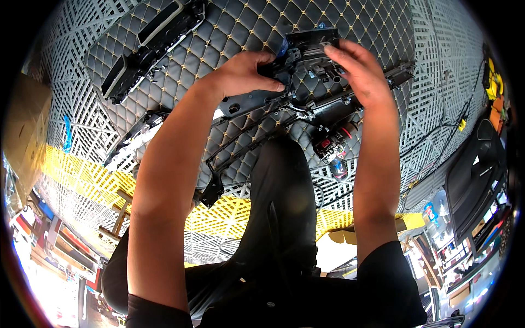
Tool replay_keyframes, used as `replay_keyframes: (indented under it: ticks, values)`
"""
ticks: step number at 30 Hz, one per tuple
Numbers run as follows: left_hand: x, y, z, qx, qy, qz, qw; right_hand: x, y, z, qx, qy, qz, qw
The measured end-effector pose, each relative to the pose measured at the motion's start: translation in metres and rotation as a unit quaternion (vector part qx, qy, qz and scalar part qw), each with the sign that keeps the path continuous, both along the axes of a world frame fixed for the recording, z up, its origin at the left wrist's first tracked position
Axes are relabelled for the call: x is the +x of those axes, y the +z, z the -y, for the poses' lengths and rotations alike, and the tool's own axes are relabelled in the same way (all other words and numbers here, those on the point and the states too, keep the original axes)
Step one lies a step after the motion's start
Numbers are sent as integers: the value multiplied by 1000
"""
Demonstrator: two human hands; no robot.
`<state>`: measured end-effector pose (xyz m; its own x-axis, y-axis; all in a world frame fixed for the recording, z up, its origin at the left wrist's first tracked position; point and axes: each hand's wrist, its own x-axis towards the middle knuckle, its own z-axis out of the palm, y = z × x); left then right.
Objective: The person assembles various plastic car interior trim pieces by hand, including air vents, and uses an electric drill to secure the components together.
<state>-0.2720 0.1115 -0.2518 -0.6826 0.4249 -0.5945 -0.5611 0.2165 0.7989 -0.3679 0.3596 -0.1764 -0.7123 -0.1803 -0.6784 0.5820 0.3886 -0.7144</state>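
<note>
My left hand (239, 75) is closed around the edge of a black plastic car-interior trim piece (246, 104), thumb on the near side. At the trim's far end stands a flat black panel (311, 38) with brackets and clips below it. The fingers of my right hand (358, 71) pinch this panel's right side. Whether panel and trim are joined, I cannot tell. Just below lie long thin black trim strips (240, 143) and a black tube-like part (336, 112). A red and black power tool (330, 144) rests near my knee, partly on the mat.
A black quilted mat (240, 24) with tan stitching covers the grey and yellow grid floor (224, 216). Another long black trim with vent openings (145, 52) lies at the far left. A cardboard box (27, 131) stands left; cables (437, 131) and a black panel (476, 169) lie right.
</note>
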Motion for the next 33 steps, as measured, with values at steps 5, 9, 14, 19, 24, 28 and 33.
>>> replay_keyframes:
  ticks: [5,9,14,19,24,28,33]
  values:
    - [1,-11,1,-64,3,-42,997,16,-5,-35,5,-65,-104,992]
    - [1,-6,4,-134,-22,-82,987,82,4,-82,53,-124,-219,966]
    - [24,6,4,-220,16,-154,963,206,1,-157,310,-63,-238,918]
    - [69,20,47,-326,270,-154,893,327,-15,-219,423,28,-185,886]
    - [131,-9,123,-565,302,-172,749,402,-51,-254,380,160,-133,901]
    - [151,-28,156,-563,218,-182,776,363,-45,-203,415,78,-126,898]
    - [149,-26,162,-591,174,-172,769,308,-47,-176,470,141,-189,851]
